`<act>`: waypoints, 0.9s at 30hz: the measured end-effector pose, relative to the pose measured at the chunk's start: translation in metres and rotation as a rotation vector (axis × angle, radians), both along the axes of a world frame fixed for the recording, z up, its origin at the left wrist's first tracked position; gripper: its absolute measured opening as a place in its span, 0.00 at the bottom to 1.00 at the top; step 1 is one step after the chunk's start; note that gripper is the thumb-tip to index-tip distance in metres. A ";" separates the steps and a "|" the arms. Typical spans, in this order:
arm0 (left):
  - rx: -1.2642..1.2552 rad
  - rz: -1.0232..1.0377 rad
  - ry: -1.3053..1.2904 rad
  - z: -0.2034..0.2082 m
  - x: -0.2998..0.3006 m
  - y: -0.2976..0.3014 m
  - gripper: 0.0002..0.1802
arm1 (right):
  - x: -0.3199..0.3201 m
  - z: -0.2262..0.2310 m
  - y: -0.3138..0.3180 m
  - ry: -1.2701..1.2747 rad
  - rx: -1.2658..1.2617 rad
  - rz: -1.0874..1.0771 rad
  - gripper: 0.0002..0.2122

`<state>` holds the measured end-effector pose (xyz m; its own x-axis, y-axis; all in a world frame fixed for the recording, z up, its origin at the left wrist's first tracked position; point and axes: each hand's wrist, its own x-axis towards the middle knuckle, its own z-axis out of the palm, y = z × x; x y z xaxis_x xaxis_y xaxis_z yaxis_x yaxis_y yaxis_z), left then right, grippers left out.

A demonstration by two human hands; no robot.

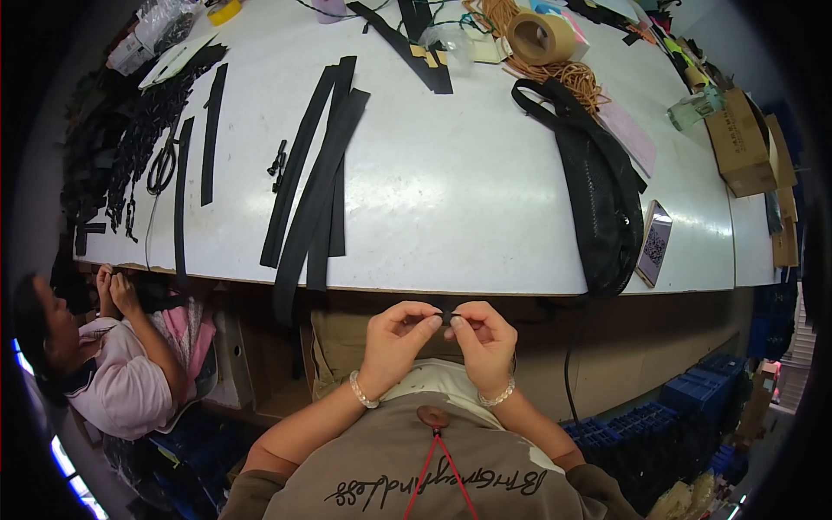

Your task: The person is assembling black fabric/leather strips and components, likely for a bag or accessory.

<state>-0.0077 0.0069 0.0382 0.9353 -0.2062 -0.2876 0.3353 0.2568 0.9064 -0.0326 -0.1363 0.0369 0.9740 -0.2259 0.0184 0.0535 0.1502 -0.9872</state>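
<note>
- Location: the small dark piece (447, 318) sits between the two hands, in front of the near edge of the white table (451, 191), above the person's lap. It is not on the tabletop.
- Left hand (397, 340): thumb and curled forefinger are pinched on the left part of the piece.
- Right hand (487, 342): thumb and forefinger are pinched on the right part. The fingertips of both hands nearly meet, so little of the piece is exposed.
- Handling, judged: a piece this small calls for light, matched pressure from both thumbs. One hand is best kept as the steady holder while the other makes fine adjustments.
- Handling, judged: level wrists and thumbs set slightly back from the middle would give a better sight of the contact point, which the fingertips largely cover at present.
- Risk, judged: with the grip off the table, a slip would probably drop the piece into the lap or onto the floor. Working over the tabletop would be safer.
- Orientation: the visible part appears to lie crosswise, left to right, from one pinch to the other. Its long axis is therefore judged roughly parallel to the near table edge.
- Pointing: both ends are covered by the fingers. Which end is the front, and whether the piece is bent or folded, cannot be told.
</note>
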 end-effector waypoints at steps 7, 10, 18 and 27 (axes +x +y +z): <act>-0.027 -0.096 0.413 -0.031 0.012 0.006 0.07 | 0.007 -0.030 -0.007 0.505 0.227 0.070 0.02; 0.001 -0.085 0.392 -0.030 0.018 0.005 0.07 | 0.010 -0.033 -0.006 0.547 0.252 0.070 0.02; 0.034 -0.003 0.299 -0.037 0.008 0.000 0.08 | 0.010 -0.032 -0.001 0.523 0.269 0.039 0.02; -0.027 0.007 0.058 -0.019 -0.001 -0.003 0.05 | 0.003 -0.015 0.000 0.204 0.059 0.078 0.08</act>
<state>-0.0089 0.0040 0.0197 0.9188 -0.2083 -0.3354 0.3849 0.2833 0.8784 -0.0297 -0.1363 0.0221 0.9708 -0.1445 -0.1915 -0.1602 0.2041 -0.9657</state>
